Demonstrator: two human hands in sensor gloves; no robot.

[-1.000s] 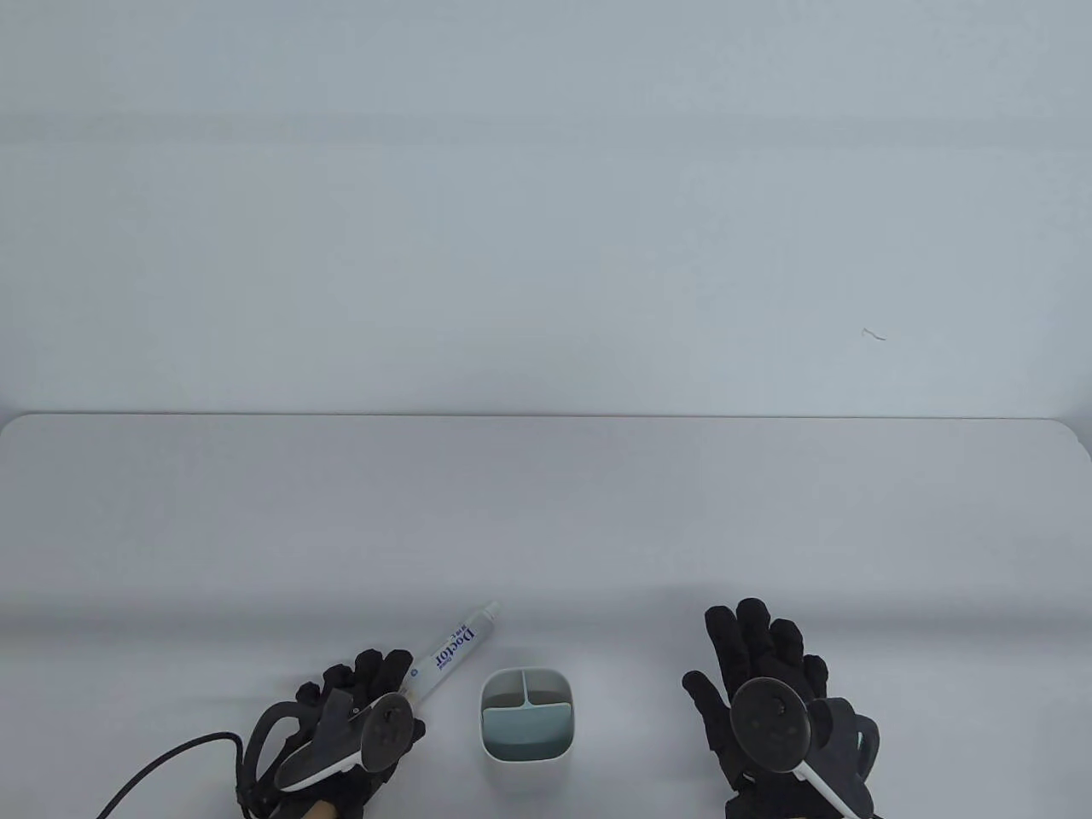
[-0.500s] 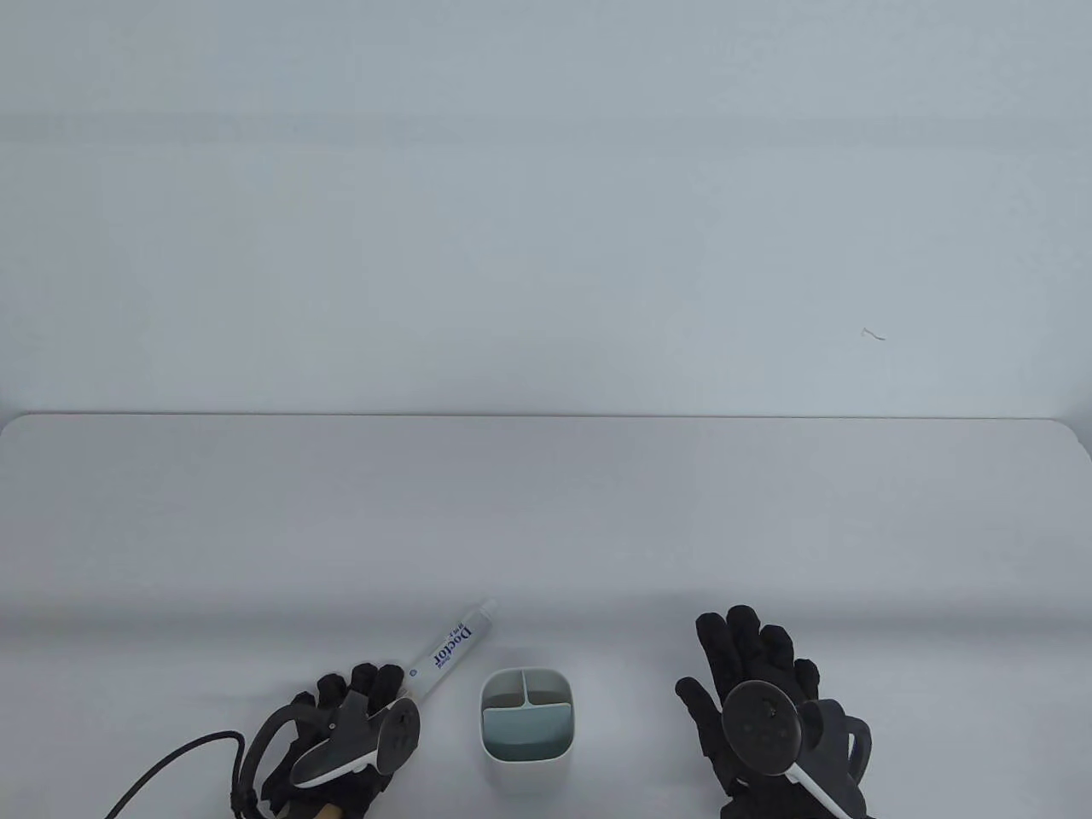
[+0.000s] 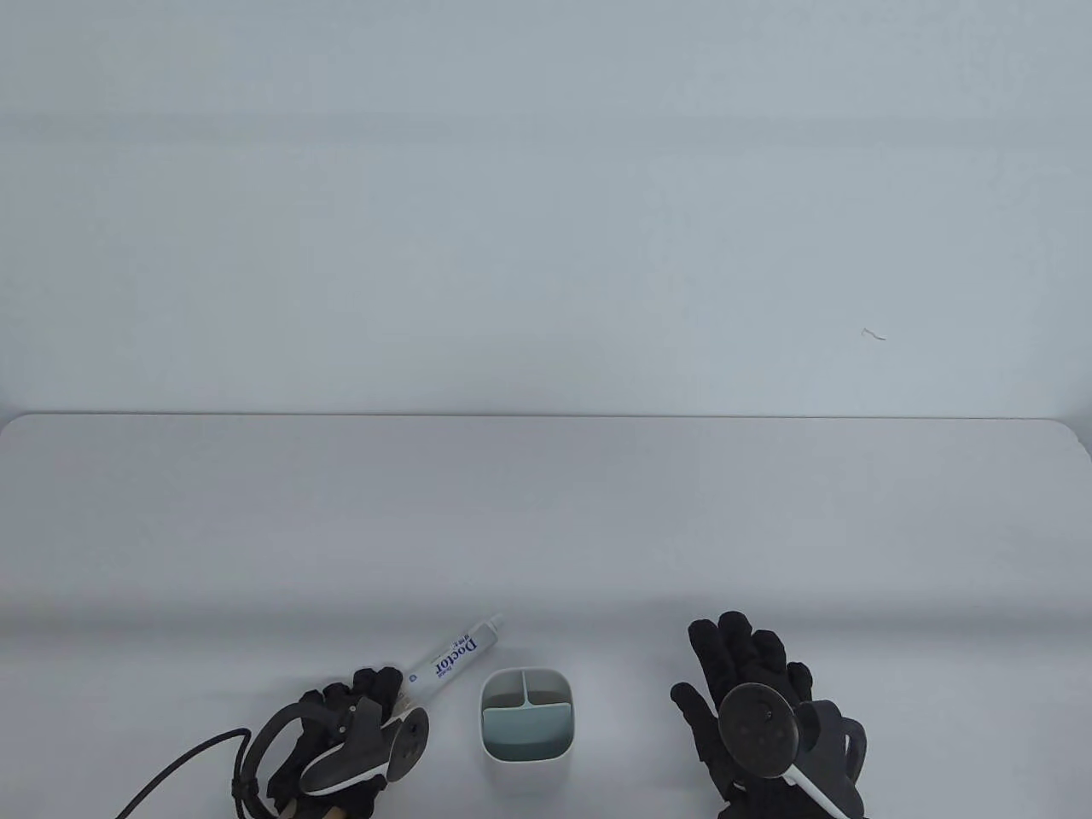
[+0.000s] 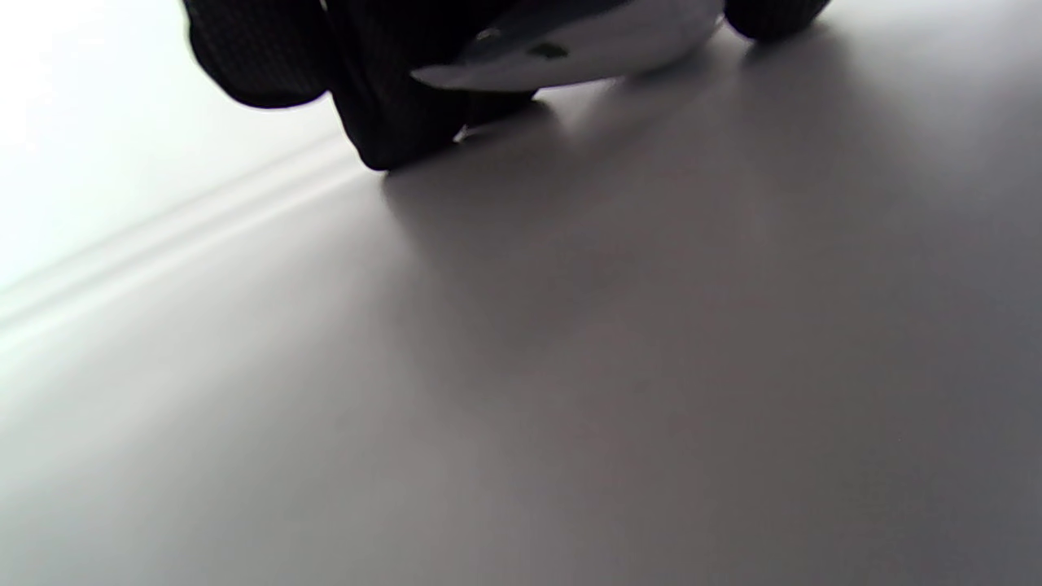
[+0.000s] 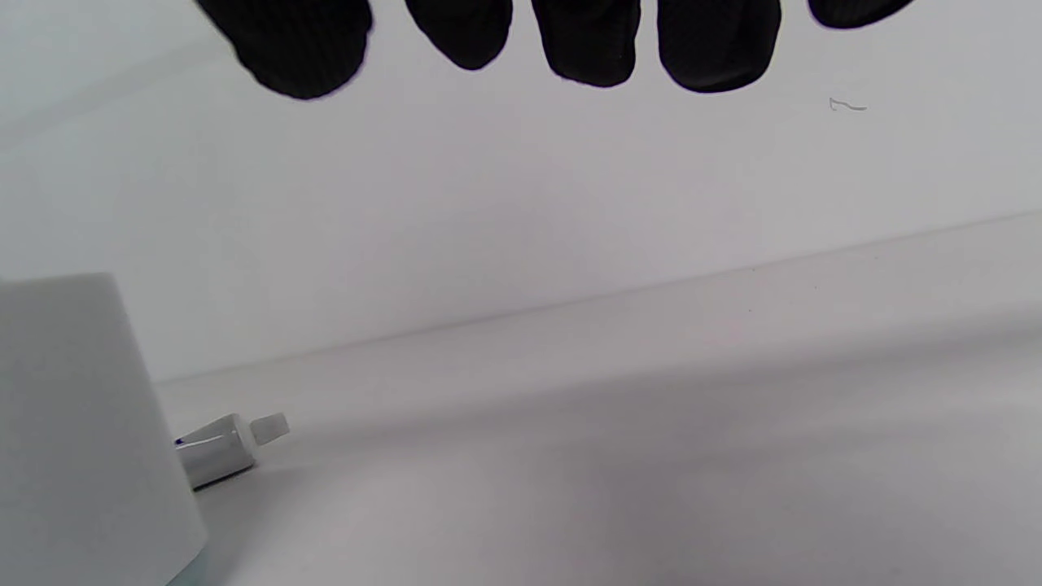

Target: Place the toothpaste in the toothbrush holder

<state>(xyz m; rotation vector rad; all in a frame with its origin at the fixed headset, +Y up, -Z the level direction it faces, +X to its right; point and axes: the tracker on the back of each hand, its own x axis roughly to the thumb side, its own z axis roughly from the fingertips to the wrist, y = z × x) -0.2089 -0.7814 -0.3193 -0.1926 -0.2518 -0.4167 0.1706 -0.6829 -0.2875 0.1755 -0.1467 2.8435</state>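
White tube, blue lettering: the toothpaste (image 3: 452, 653) lies at a slant low in the table view, left of centre, its cap pointing up and to the right and its flat tail running down under the left hand (image 3: 350, 738). That hand sits at the lower left of the frame with black gloved fingers (image 3: 375, 682) curled over the tube's tail. From the left wrist view, at the top edge, dark fingertips (image 4: 391, 122) wrap a pale curved surface, and that is the tube (image 4: 570, 61), gripped just above the grey table (image 4: 619, 342). The cap end looks raised a little off the surface, though the angle makes that hard to settle.

Just to the right of the toothpaste stands the toothbrush holder (image 3: 526, 751), a white rounded-square cup, upright, with a pale blue-green insert split into one wide compartment toward the bottom of the frame and two small ones above it. Tube and holder are near each other but apart. From the right wrist view the holder (image 5: 81, 431) fills the lower left corner, and the capped tip of the toothpaste (image 5: 236, 443) peeks out from behind it.

Over on the lower right, well apart from the holder, the right hand (image 3: 751, 691) is spread flat with fingers extended and holding nothing. A round grey tracker (image 3: 759, 731) rides on its back. In the right wrist view its fingertips (image 5: 586, 41) hang separated along the top edge.

A black cable (image 3: 183, 759) trails off the left wrist toward the bottom left corner.
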